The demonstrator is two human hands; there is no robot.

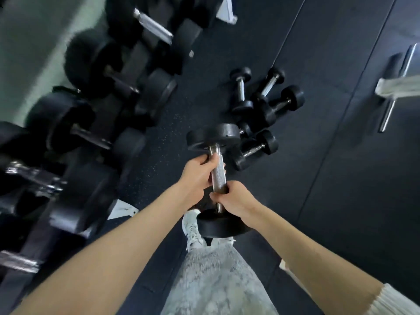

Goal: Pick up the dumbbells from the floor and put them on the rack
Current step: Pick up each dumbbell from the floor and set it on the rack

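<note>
Bare floor (181, 105) lies between the laden rack (75, 142) and the dumbbell pile (261, 110).

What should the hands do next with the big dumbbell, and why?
Probably swing the dumbbell left toward the rack: the left hand and right hand both grip its handle, it is off the floor, and the rack stands on that side.
</note>
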